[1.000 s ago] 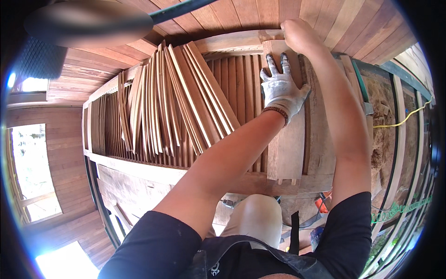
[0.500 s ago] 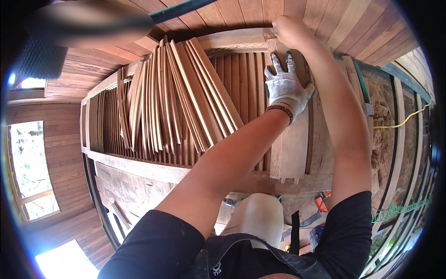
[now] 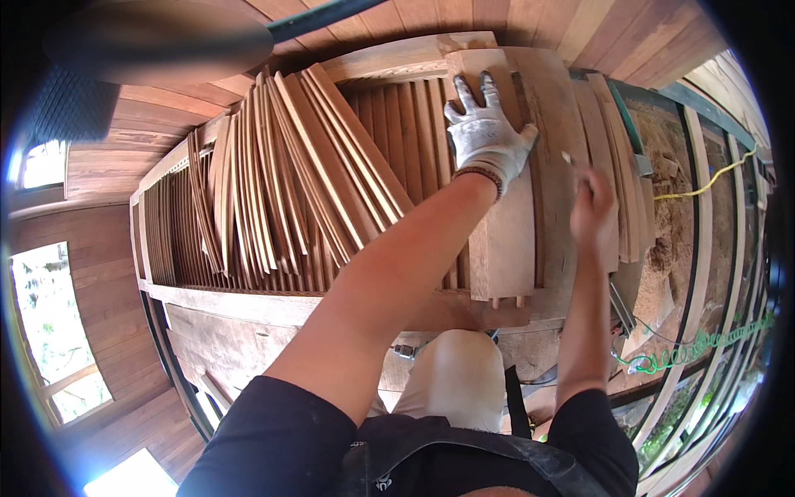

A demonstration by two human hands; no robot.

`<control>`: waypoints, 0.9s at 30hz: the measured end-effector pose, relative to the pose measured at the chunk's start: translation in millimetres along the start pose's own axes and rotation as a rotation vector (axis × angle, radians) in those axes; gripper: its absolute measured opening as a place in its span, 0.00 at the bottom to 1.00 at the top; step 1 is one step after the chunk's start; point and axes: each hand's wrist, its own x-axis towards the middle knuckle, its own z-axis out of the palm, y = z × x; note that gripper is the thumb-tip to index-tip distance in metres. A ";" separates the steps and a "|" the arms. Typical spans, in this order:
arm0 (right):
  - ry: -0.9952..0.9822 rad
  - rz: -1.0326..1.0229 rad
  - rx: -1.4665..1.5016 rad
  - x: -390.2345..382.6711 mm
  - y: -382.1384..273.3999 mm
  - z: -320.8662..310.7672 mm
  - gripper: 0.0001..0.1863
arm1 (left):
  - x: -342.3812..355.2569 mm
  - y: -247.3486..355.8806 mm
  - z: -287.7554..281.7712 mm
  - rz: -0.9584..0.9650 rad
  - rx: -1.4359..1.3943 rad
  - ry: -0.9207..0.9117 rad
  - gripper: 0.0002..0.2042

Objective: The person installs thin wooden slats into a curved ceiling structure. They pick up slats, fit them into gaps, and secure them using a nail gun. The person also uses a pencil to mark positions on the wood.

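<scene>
My left hand (image 3: 490, 137), in a grey-white glove with dark fingertips, lies with fingers spread on a pale wooden board (image 3: 505, 248). This board lies lengthwise across a slatted wooden frame (image 3: 240, 301). Over to the right, my bare right hand (image 3: 593, 201) is closed round a slim, pencil-like thing (image 3: 568, 157); motion blurs it, so its exact kind is unclear. That hand hovers above or near a broad flat board (image 3: 556, 190); whether it touches it I cannot tell.
Several loose thin wooden slats (image 3: 331, 157) lie fanned over the frame's left half. More planks (image 3: 617, 166) are at the right, beside a green coiled hose (image 3: 691, 352) and a yellow cord (image 3: 704, 189). A dark blurred object (image 3: 157, 41) fills the upper left.
My right hand has come back from the board's far end, down and to the right. My left hand stays spread on the same board. The whole view has shifted slightly.
</scene>
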 end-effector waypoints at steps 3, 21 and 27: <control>0.071 -0.138 -0.146 -63.7 23.2 -9.2 0.13 | 1.1 -1.6 1.3 -0.012 0.032 0.019 0.50; 0.134 -0.197 -0.359 -64.9 15.6 7.2 0.21 | -22.2 -11.1 -6.6 -0.104 -0.203 -0.059 0.62; 0.144 -0.191 -0.347 -65.3 18.7 5.4 0.21 | -22.1 -19.8 -18.3 0.014 -0.234 0.048 0.63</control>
